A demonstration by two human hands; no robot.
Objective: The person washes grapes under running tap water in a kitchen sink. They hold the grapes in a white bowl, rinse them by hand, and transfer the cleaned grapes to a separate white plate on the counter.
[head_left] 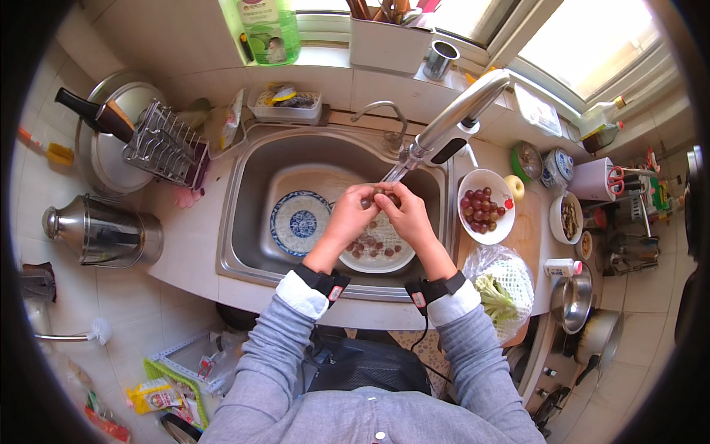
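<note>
Both hands are together under the running faucet (449, 122), above the steel sink (249, 166). Dark red grapes (379, 191) show between the fingers; my left hand (355, 208) and my right hand (404, 208) each close on some of them. Below the wrists, a white basin (383, 269) in the sink holds water and several loose grapes (373, 252). A blue-and-white plate (303, 222) lies at the left of the basin. On the counter right of the sink, a white bowl (466, 236) holds a heap of red grapes (481, 210).
Cauliflower (499, 294) in foam net and plastic lies on the wooden cutting board (530, 222), near a yellow apple (515, 188). A wire rack (166, 144) and a steel canister (105, 230) stand left. A small curved tap (385, 105) rises behind the sink.
</note>
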